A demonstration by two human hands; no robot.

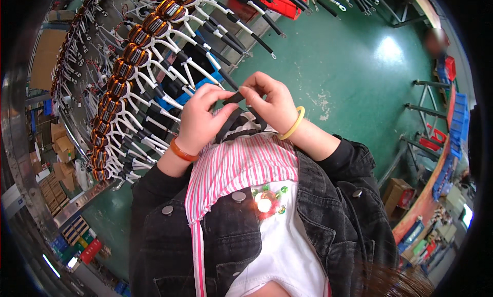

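Note:
Above my lap, my left hand (197, 115) and my right hand (271, 101) are close together, thumbs and fingers pinched on a short black sleeve (233, 98). A black-covered lead (227, 79) from the hanging row reaches down to my fingers; whether it runs inside the sleeve is hidden. More dark strips show below my hands, over the pink-striped apron (246, 161). To the left, a long row of copper-wound ring coils (123, 68) hangs with white-sleeved leads (169, 73), many with black sleeves and metal ring lugs at their ends.
A second row of coils (67, 55) hangs farther left. Beneath the leads lies a blue bin (187, 94), with a red bin (272, 3) at the top. At right stand a bench with metal legs (426, 107), blue crates (458, 122) and a cardboard box (399, 197). The floor (334, 61) is green.

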